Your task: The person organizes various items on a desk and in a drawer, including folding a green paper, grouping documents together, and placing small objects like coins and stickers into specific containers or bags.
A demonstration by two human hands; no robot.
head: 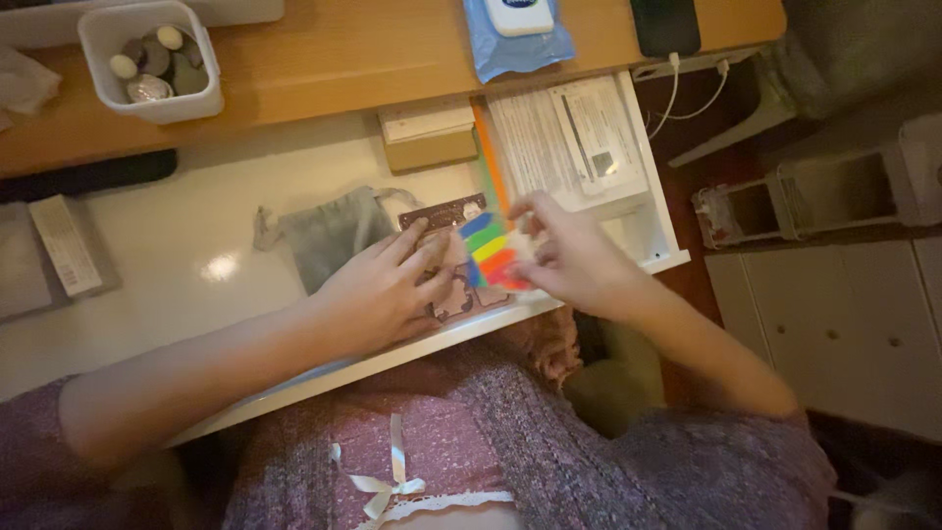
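Striped sticky tabs [488,250]: blue, green, yellow, orange

glossy white drawer [196,265], grey cloth pouch [329,236], wooden desktop [324,59].

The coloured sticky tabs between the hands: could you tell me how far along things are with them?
Done: the sticky tabs are lifted above the brown patterned card. In hand: the right hand pinches the tabs; the left hand rests on the card. Left: no tab shows stuck on the card.
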